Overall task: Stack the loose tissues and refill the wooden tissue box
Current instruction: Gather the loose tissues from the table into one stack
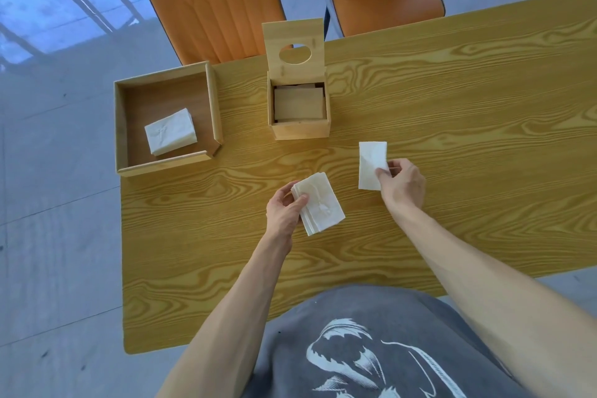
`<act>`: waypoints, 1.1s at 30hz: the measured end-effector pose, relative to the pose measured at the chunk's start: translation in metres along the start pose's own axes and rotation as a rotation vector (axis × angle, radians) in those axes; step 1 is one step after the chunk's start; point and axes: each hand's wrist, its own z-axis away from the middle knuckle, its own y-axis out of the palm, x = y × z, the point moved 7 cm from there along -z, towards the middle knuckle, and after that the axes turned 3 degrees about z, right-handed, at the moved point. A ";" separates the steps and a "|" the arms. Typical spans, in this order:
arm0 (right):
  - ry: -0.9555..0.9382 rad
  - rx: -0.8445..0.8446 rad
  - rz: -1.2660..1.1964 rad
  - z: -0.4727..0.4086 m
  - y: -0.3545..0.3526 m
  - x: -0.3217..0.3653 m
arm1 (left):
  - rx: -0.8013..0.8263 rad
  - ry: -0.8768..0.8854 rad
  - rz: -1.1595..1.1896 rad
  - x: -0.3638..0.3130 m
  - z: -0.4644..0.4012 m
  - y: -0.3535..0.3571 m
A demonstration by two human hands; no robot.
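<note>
A small stack of folded white tissues (pixel 318 202) is gripped at its left edge by the left hand (pixel 286 208), thumb on top, at the centre of a yellow wood-grain table (pixel 452 90). Just to the right, a single folded white tissue (pixel 371 163) is pinched at its lower right edge between the thumb and fingers of the right hand (pixel 403 184). Above the hands, a square light-wood tissue box (pixel 300 107) is seen with its lid (pixel 294 47), cut with an oval slot, swung upright. In the left of the frame, a shallow wooden tray (pixel 168 119) is shown holding another stack of white tissues (pixel 170 131). Two orange chairs (pixel 210 0) are seen beyond the table's far edge. No legible writing is visible; a white graphic is printed on the grey shirt (pixel 371 349) at the bottom of the frame.
</note>
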 end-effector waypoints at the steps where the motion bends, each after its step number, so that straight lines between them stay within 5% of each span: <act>1: -0.033 0.004 -0.034 0.003 0.000 0.002 | 0.006 0.001 0.000 0.000 0.000 0.000; 7: -0.044 0.356 -0.396 0.023 0.026 0.000 | 0.030 -0.013 -0.007 0.000 -0.002 -0.003; 14: -0.066 0.643 -0.434 0.062 0.060 0.005 | 0.043 -0.036 0.022 0.002 -0.001 -0.003; 27: -0.234 0.521 -0.095 0.062 0.070 0.009 | 0.058 -0.068 0.061 -0.001 0.002 -0.003; 33: -0.366 0.387 0.129 0.067 0.061 0.019 | 0.143 0.087 -0.098 -0.013 0.007 -0.001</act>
